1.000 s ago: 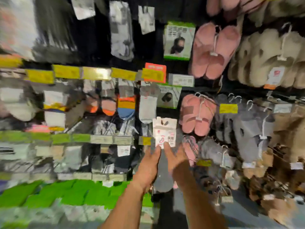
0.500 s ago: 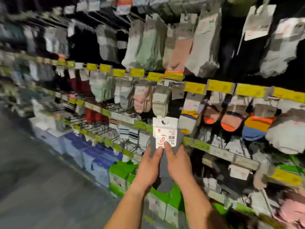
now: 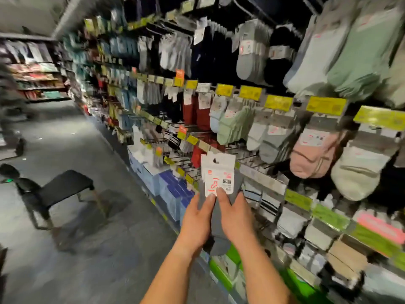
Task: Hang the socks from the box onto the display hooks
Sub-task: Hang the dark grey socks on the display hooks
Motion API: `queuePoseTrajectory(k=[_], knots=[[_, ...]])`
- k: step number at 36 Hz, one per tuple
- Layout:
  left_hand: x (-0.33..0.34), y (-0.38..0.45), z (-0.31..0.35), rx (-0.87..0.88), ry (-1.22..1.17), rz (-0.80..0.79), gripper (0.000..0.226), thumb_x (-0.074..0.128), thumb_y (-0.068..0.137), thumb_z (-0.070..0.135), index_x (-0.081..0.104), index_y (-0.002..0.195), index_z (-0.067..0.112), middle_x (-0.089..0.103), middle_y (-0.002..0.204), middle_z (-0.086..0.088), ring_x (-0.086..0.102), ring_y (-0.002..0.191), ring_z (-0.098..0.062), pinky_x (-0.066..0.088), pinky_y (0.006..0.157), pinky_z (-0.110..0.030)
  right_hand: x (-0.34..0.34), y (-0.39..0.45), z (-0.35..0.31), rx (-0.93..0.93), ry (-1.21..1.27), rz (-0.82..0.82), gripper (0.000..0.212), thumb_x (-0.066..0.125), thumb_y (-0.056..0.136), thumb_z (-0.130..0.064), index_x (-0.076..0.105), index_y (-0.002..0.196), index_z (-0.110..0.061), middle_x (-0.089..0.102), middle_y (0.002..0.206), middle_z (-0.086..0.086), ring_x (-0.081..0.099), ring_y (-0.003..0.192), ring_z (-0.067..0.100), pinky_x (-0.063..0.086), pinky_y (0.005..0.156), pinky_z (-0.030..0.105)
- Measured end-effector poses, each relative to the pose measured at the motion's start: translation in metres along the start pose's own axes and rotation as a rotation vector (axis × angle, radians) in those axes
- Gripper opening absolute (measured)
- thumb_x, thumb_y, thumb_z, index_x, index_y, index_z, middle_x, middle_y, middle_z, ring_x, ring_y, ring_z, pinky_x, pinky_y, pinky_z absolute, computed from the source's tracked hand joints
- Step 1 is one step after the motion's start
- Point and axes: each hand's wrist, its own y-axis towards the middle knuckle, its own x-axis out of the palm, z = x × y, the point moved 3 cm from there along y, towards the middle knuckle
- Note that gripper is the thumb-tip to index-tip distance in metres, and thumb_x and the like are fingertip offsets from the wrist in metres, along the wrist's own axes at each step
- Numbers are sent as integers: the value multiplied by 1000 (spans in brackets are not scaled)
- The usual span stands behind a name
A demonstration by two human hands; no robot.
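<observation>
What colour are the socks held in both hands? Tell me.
Dark grey socks under a white header card, in the head view.

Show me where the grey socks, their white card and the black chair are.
grey socks (image 3: 219,224): head view, fabric between the hands.
white card (image 3: 219,172): head view, middle of the printed face.
black chair (image 3: 65,185): head view, seat top.

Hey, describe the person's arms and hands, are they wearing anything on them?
Both forearms are bare up to the bottom edge of the view, with no sleeves showing. The left hand and right hand wear no gloves, and no rings, watch or bracelet show on the fingers or wrists. Nails are short and plain.
</observation>
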Motion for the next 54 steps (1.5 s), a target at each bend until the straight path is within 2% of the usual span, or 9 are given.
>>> queuePoseTrajectory(k=[15,18,25,28,31,35,43,47,54], knots=[[-160,225,-7,36,-32,212,27,52,104,28,62,128,32,70,117,25,63,111,8,47,85,-8,207,184,-90,-106,-1,-172,47,55,96,-46,55,123,-8,63,130,13,56,120,31,38,84,30],[-195,268,-18,32,-27,203,28,54,102,37,63,129,34,70,120,23,62,114,6,47,94,-19,251,215,-101,-123,-12,-169,47,54,96,-48,55,127,-13,63,131,8,56,121,29,35,80,25],[-286,375,-33,19,-16,100,36,55,102,39,57,136,29,69,123,18,63,107,10,47,78,-4,361,283,-131,-81,-11,-97,50,51,94,-56,58,123,-16,66,121,-2,61,115,25,40,80,26],[-326,424,-37,18,-13,60,32,55,101,38,60,131,29,71,121,15,65,110,4,51,86,-12,408,314,-148,-41,6,-74,49,52,94,-56,58,126,-18,67,124,1,60,117,26,45,90,28],[-357,470,-48,-8,-27,24,34,56,99,44,61,131,31,71,121,14,66,112,-3,52,96,-29,449,343,-157,-26,13,-8,68,47,81,-78,58,121,-24,69,119,1,62,113,27,48,95,38],[-383,530,-55,10,-56,-20,29,54,102,36,62,128,27,71,122,9,66,113,-6,52,96,-29,491,390,-164,-8,19,14,45,55,90,-59,57,118,-24,69,120,1,63,112,24,49,91,35],[-424,665,-76,20,-115,-116,22,52,104,22,65,122,21,76,111,5,72,100,-7,56,76,-18,575,503,-172,-23,-15,89,52,51,94,-54,54,127,-14,67,125,6,63,112,26,45,81,24],[-450,731,-81,-39,-187,-176,26,51,104,20,64,125,15,75,117,-2,71,108,-17,58,85,-25,615,555,-185,22,-48,87,47,48,97,-52,53,125,-14,66,125,8,62,113,27,32,67,19],[-490,833,-86,-81,-193,-278,33,53,100,34,63,130,26,72,122,6,67,115,-12,52,99,-33,676,637,-205,8,-29,163,52,50,92,-57,59,126,-19,68,124,2,64,115,21,46,91,24]])
